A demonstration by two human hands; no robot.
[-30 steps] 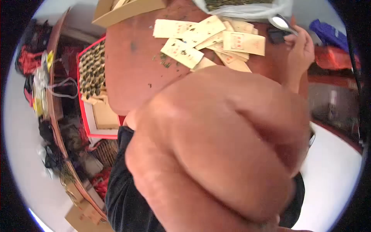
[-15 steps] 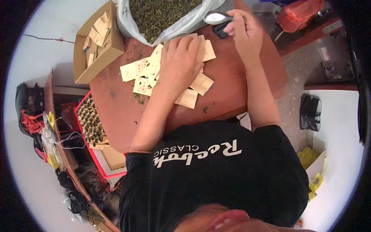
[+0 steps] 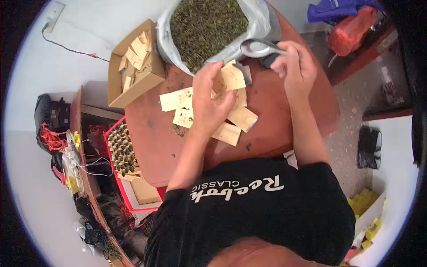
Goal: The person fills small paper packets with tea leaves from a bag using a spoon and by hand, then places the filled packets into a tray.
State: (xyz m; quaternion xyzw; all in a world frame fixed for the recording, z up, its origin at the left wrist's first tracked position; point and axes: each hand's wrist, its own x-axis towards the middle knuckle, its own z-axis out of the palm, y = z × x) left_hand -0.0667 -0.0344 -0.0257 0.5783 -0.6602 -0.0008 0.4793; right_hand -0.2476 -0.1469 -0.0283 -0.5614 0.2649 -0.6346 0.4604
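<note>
My right hand (image 3: 297,66) is closed round the handle of a metal spoon (image 3: 255,48), with its bowl pointing left near the bag's edge. My left hand (image 3: 208,98) is curved over a pile of small cream paper packets. Between its thumb and fingers is one paper packet (image 3: 233,75), tilted up; part of the grip is hidden. More packets lie around it, such as a printed packet (image 3: 175,100) to the left and a plain packet (image 3: 227,133) below. Behind the pile stands a clear plastic bag (image 3: 262,24) full of dark dried leaves (image 3: 209,29).
A cardboard box (image 3: 155,73) with loose packets stands at the table's left. Below it, a red-edged box (image 3: 129,202) holds rows of filled packets (image 3: 122,149). Leaf crumbs lie on the reddish table (image 3: 275,120). A dark object (image 3: 268,61) sits beneath the spoon.
My left hand has turned from lying flat on the packets to curving round one, which is now raised. My right hand still holds the spoon. The whole view has shifted.
</note>
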